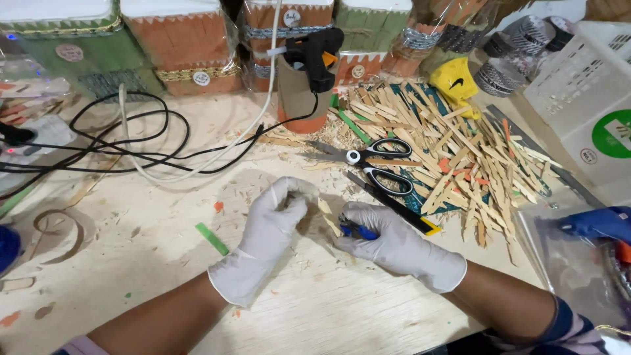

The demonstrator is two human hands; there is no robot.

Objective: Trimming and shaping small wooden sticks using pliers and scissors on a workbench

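Head view: left hand (273,227), white-gloved, curled shut round a pale wood stick (327,215), pinching it at the near end, stick tip poking out toward 3 o'clock. Right hand (388,246), gloved too, fingers wrapped tight on a small blue-handled cutter (351,230), its nose touching the stick right between the two hands. Both low on the table (158,283), pale top strewn with shavings. Just past the right hand at 12 o'clock, black-handled scissors (374,161) lying flat, a black-and-yellow knife (394,205) slanting beside them. Out at 2 o'clock, a big heap of sticks (460,154), some green and orange among the plain ones. Up at 12 o'clock, black glue gun (315,56) standing nose-down in a cardboard tube (299,95). Black and white cables (125,141) looping at 10 o'clock. Green strip (211,238) lying at 9 o'clock of the left hand. Blue glue gun (598,223) far out at 3 o'clock.
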